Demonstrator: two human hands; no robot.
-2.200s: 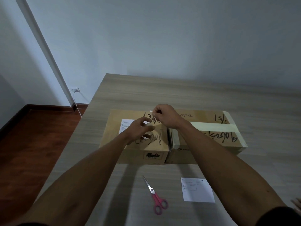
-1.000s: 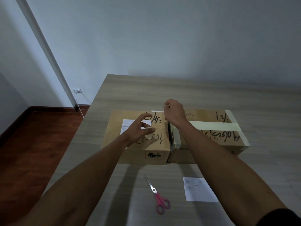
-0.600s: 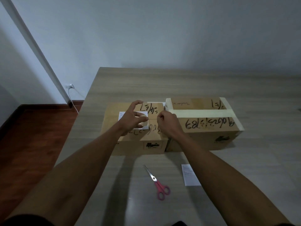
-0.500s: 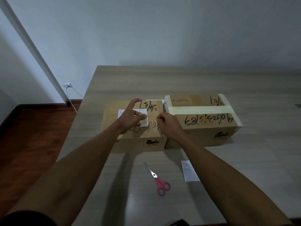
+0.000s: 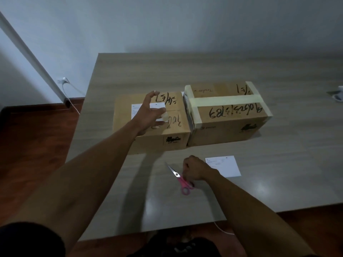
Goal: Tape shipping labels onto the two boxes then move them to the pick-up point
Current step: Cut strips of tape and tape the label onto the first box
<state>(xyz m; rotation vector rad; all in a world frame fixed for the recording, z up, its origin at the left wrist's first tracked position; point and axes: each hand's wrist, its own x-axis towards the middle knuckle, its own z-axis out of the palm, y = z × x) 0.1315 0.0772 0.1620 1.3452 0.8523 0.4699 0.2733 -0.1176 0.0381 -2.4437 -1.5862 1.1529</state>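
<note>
Two cardboard boxes stand side by side on the table. The left box has a white shipping label on its top. My left hand hovers over that label and pinches a small clear tape roll. The right box is strapped with pale tape and has black writing on it. A second label lies flat in front of the boxes. My right hand is down on the table, fingers curled around the pink handles of the scissors, whose blades point away to the left.
The wooden table ends close to me and at the left. Beyond it is dark red floor. A white pole leans by the wall with a socket and cable. A white object sits at the far right edge.
My right hand left the top of the left box and came down to the scissors. My left hand stays over the label with the tape. The view tilted down and shifted right.
</note>
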